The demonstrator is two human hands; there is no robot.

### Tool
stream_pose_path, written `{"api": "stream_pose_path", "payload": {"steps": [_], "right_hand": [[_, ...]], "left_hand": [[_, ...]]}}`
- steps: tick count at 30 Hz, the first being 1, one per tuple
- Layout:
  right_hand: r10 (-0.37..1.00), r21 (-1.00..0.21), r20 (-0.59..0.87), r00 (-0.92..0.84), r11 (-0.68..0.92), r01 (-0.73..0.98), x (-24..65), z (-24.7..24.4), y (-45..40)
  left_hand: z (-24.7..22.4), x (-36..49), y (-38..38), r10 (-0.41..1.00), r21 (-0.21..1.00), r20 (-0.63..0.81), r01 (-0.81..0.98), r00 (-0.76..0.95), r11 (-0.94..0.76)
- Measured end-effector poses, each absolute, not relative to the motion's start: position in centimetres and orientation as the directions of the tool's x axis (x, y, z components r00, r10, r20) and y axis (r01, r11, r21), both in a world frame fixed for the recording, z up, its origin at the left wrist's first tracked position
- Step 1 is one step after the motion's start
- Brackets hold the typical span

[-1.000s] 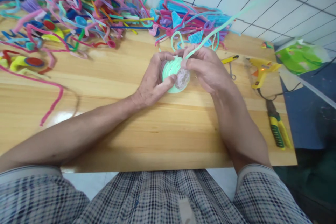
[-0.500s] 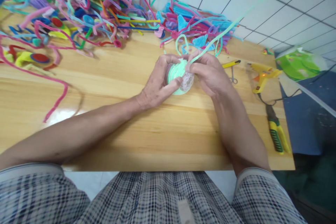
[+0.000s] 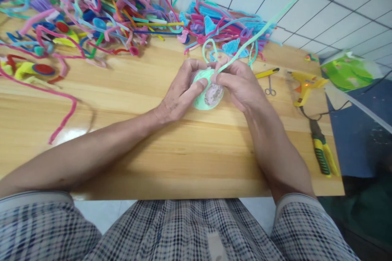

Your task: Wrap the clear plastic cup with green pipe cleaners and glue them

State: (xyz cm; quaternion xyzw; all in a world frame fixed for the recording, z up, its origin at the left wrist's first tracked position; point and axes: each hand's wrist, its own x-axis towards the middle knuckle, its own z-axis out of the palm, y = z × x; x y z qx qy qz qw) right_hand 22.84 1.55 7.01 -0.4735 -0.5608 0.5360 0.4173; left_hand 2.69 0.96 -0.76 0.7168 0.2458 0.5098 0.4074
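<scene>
Between my hands is a round ball wrapped in mint-green pipe cleaner, with a whitish, mottled patch bare on its right side. My left hand is closed around the ball's left side, its thumb lying across the green windings. My right hand pinches a long mint-green pipe cleaner close against the ball's upper right. From there the strand runs up and away to the top right of the view. Some fingertips behind the ball are hidden.
Heaped pipe cleaners in many colours line the table's back. To the right lie a yellow utility knife, small scissors, a yellow glue gun and green-yellow pliers. A pink pipe cleaner curls at left.
My left thumb has shifted up over the green windings, and the ball has turned slightly so more of the whitish patch shows. The whole view has moved a little.
</scene>
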Motion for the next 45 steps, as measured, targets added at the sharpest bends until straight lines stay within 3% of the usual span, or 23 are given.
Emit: {"api": "stream_pose_path", "payload": {"steps": [8, 16, 30, 38, 45], "right_hand": [[0.979, -0.996, -0.031, -0.202, -0.013, 0.090, 23.0, 6.9, 1.9], [0.979, -0.992, -0.055, -0.196, -0.031, 0.126, 23.2, 6.7, 2.0], [0.982, -0.998, -0.037, -0.188, -0.025, 0.066, 22.9, 7.0, 1.8], [0.980, -0.989, 0.014, -0.200, 0.043, 0.140, 22.9, 7.2, 2.0], [0.983, -0.993, 0.000, -0.182, 0.022, 0.119, 22.5, 6.7, 2.1]], "left_hand": [[-0.3, 2.1, 1.7, 0.770, 0.860, 0.478, -0.047, 0.422, -0.508], [-0.6, 2.0, 1.6, 0.699, 0.753, 0.588, 0.041, 0.406, -0.657], [-0.2, 2.0, 1.6, 0.681, 0.728, 0.598, 0.068, 0.423, -0.682], [-1.2, 2.6, 2.2, 0.647, 0.666, 0.670, 0.090, 0.365, -0.741], [-1.5, 2.4, 2.2, 0.686, 0.718, 0.630, 0.064, 0.365, -0.693]]}}
